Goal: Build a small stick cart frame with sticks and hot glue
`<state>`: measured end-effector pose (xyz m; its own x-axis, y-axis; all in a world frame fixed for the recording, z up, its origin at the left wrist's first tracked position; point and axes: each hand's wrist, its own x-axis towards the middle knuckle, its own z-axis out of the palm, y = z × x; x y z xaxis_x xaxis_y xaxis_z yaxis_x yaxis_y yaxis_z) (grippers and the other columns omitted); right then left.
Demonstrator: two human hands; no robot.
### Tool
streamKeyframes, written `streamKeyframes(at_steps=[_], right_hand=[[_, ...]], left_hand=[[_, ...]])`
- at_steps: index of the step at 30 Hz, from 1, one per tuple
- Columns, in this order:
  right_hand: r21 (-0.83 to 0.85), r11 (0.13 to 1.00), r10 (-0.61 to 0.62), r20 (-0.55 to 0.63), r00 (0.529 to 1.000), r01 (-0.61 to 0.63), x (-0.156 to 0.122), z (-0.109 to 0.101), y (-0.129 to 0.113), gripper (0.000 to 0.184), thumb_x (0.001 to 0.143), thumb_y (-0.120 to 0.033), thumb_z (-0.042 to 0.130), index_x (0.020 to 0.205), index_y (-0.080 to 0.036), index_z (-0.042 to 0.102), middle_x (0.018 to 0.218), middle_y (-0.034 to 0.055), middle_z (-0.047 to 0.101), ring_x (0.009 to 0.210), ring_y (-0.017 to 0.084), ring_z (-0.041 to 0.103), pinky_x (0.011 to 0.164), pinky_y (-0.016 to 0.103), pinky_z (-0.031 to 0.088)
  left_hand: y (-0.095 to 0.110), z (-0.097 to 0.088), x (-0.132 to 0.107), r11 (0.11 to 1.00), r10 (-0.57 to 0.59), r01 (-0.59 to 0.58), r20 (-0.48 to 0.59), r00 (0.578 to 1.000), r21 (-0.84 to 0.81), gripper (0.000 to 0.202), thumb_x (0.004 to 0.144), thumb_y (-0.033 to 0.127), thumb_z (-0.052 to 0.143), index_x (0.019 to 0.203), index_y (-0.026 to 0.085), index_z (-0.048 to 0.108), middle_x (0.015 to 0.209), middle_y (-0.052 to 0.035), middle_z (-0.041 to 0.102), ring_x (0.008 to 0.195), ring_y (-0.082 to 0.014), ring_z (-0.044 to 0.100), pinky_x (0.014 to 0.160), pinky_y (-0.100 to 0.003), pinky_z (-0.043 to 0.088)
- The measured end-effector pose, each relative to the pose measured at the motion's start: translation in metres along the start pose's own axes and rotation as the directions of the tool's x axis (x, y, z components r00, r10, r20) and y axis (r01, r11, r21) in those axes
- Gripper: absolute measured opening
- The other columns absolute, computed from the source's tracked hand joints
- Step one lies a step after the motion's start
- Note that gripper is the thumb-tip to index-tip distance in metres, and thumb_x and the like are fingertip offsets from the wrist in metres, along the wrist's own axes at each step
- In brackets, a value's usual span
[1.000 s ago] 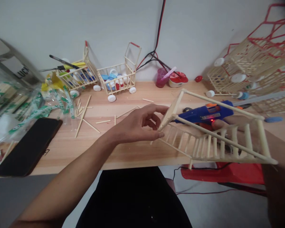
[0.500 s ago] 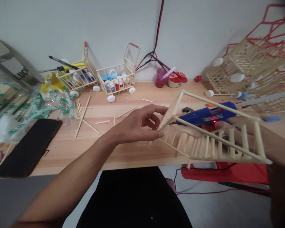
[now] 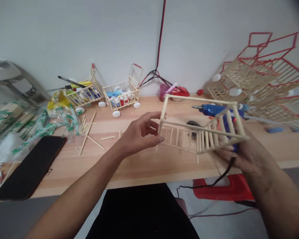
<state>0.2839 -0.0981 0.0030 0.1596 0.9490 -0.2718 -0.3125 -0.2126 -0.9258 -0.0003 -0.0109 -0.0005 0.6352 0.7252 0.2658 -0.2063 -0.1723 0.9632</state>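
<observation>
My left hand (image 3: 142, 133) pinches the left end of a small basket frame (image 3: 201, 128) made of thin wooden sticks, holding it tilted above the table. On the right, my right hand (image 3: 248, 152) is wrapped around the handle of a blue hot glue gun (image 3: 210, 109). The gun sits behind the frame, its metal nozzle pointing left and apart from the left end. Frame sticks partly cover its body and the right fingers. A clear glue stick trails from the gun's rear, and a black cord hangs below the hand.
Two small stick carts (image 3: 121, 99) with bottle caps stand by the wall; more red-trimmed carts (image 3: 261, 76) stack at right. Loose sticks (image 3: 87, 132), a black phone (image 3: 31, 167) and plastic packaging (image 3: 5, 122) lie left. A red stool (image 3: 223, 192) is below the table edge.
My right hand has drawn the glue gun back from the frame's left end, toward the right and up. The frame has shifted left and levelled, still in my left hand.
</observation>
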Motion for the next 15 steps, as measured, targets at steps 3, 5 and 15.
streamKeyframes(at_steps=[3, 5, 15], right_hand=[[0.204, 0.974, 0.074, 0.109, 0.991, -0.095, -0.003, 0.001, -0.005, 0.055, 0.062, -0.067, 0.08, 0.071, -0.02, 0.054, 0.053, -0.0087, 0.033, 0.038, 0.001, 0.007, 0.024, 0.008, 0.025], [0.308, 0.948, 0.05, 0.124, 0.991, -0.086, -0.007, -0.001, -0.007, 0.05, 0.064, -0.06, 0.082, 0.079, -0.019, 0.058, 0.057, -0.0103, 0.031, 0.043, 0.001, 0.0, 0.024, 0.007, 0.026], [0.242, 0.949, -0.182, -0.105, 0.978, 0.203, -0.021, -0.033, -0.034, 0.051, 0.059, -0.054, 0.088, 0.085, -0.02, 0.061, 0.064, -0.0111, 0.017, 0.05, 0.004, -0.001, 0.027, 0.008, 0.025]], left_hand=[[-0.001, -0.001, 0.002, 0.999, -0.012, 0.006, -0.125, 0.992, -0.052, 0.061, 0.07, 0.021, 0.082, 0.127, 0.02, 0.061, 0.103, -0.0076, 0.068, 0.088, -0.0174, 0.064, 0.078, -0.03, 0.055], [-0.002, -0.002, 0.004, 0.997, -0.014, -0.004, -0.212, 0.977, -0.082, 0.06, 0.068, 0.022, 0.083, 0.124, 0.02, 0.062, 0.099, -0.0064, 0.068, 0.086, -0.0167, 0.064, 0.076, -0.03, 0.055], [-0.002, -0.009, 0.009, 0.988, 0.028, -0.095, -0.455, 0.89, -0.124, 0.049, 0.068, 0.021, 0.082, 0.115, 0.021, 0.067, 0.1, -0.0037, 0.069, 0.092, -0.0161, 0.063, 0.079, -0.027, 0.052]])
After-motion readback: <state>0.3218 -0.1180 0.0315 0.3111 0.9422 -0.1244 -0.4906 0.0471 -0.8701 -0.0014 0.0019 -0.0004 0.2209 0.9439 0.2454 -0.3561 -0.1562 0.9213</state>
